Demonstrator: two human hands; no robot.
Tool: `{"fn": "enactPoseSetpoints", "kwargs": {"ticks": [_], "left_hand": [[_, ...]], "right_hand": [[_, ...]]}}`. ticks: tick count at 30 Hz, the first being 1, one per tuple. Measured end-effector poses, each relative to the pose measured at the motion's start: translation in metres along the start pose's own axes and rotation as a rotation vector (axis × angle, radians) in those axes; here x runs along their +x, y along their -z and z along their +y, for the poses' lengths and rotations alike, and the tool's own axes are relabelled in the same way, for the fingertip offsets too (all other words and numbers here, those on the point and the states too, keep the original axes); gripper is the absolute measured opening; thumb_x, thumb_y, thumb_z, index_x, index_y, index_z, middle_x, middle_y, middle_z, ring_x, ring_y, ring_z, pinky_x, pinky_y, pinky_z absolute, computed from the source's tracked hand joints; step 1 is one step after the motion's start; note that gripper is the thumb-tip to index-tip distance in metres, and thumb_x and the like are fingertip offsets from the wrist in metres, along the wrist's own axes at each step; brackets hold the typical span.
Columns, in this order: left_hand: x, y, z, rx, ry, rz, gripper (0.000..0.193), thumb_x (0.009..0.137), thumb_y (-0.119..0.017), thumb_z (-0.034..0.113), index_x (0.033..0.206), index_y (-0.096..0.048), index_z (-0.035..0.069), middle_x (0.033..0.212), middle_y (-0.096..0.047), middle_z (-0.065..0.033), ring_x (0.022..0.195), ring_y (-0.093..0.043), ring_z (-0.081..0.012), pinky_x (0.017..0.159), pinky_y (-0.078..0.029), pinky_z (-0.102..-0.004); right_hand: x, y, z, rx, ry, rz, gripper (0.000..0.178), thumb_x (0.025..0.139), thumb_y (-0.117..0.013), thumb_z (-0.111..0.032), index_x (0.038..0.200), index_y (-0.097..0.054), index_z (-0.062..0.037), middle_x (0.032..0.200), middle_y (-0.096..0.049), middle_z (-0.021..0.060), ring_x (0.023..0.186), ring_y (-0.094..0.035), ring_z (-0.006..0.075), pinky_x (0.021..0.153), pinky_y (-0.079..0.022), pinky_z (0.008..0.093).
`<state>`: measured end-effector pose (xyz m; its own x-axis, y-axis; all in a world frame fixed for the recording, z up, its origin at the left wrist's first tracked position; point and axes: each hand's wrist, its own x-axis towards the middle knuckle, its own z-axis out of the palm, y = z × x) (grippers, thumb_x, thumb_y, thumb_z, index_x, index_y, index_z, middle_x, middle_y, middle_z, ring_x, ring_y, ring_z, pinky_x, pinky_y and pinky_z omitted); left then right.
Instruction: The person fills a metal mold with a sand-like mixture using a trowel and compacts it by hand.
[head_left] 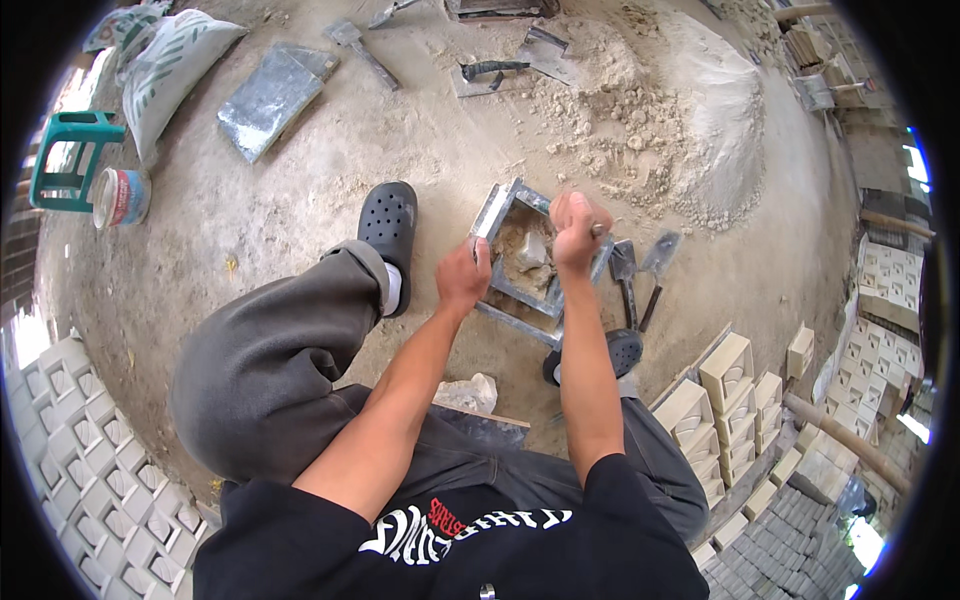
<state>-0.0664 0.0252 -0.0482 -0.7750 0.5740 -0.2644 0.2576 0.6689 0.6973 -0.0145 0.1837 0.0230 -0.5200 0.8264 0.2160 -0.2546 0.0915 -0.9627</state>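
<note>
A grey metal mould frame (518,324) lies on the dusty ground between my feet. Inside it are loose sandy material and a pale lump (532,250). My left hand (464,274) is closed on the frame's left side, thumb upward. Over the frame's right side, my right hand (578,232) makes a fist around something with a rounded grey end (599,230) that sticks out by the fingers. The rest of that thing is hidden, so its kind does not show. A small shovel (624,262) and a flat-bladed trowel (661,252) lie just right of the frame.
A sand heap (715,130) spreads at the far right. Beyond the frame lie a plastering trowel (490,72), a hammer-like tool (362,55) and a metal sheet (270,100). Left are a green stool (75,160) and bucket (122,198). Moulded blocks (725,370) stack near right.
</note>
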Motion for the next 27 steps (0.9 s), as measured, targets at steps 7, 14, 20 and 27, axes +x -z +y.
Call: {"fn": "enactPoseSetpoints", "kwargs": {"ticks": [7,14,20,27], "left_hand": [[-0.001,0.002,-0.007,-0.008,0.027,-0.027,0.041,0.095,-0.04,0.039,0.089,-0.064,0.007,0.081,-0.064,-0.0241,0.077,-0.061,-0.0458,0.071,-0.047,-0.0542],[-0.003,0.002,-0.005,-0.029,0.026,-0.013,0.043,0.096,-0.038,0.04,0.094,-0.066,0.008,0.084,-0.065,-0.0234,0.08,-0.06,-0.0457,0.072,-0.046,-0.0531],[0.0,0.0,-0.001,-0.032,0.033,-0.036,0.043,0.096,-0.038,0.04,0.098,-0.067,0.009,0.084,-0.065,-0.0243,0.081,-0.062,-0.0447,0.072,-0.047,-0.0524],[-0.007,-0.002,0.003,-0.014,0.028,-0.036,0.041,0.095,-0.038,0.04,0.092,-0.064,0.008,0.082,-0.065,-0.0239,0.077,-0.062,-0.0454,0.071,-0.047,-0.0543]], "right_hand": [[0.002,-0.011,-0.012,0.055,-0.15,-0.017,0.04,0.09,-0.043,-0.012,0.053,-0.029,-0.0066,0.051,-0.038,0.0001,0.046,-0.033,0.0082,0.045,-0.022,0.0279],[-0.008,-0.009,-0.006,-0.072,-0.073,-0.034,0.04,0.091,-0.044,-0.015,0.055,-0.033,-0.0025,0.051,-0.035,-0.0009,0.05,-0.033,0.0073,0.046,-0.022,0.0285],[-0.007,-0.007,0.003,-0.178,-0.155,-0.059,0.041,0.092,-0.046,-0.015,0.055,-0.034,-0.0047,0.051,-0.037,-0.0016,0.048,-0.031,0.0064,0.045,-0.022,0.028],[-0.024,0.006,0.018,-0.241,0.055,-0.044,0.042,0.093,-0.045,-0.015,0.055,-0.03,-0.0056,0.051,-0.033,-0.0031,0.048,-0.03,0.0072,0.045,-0.022,0.0288]]}}
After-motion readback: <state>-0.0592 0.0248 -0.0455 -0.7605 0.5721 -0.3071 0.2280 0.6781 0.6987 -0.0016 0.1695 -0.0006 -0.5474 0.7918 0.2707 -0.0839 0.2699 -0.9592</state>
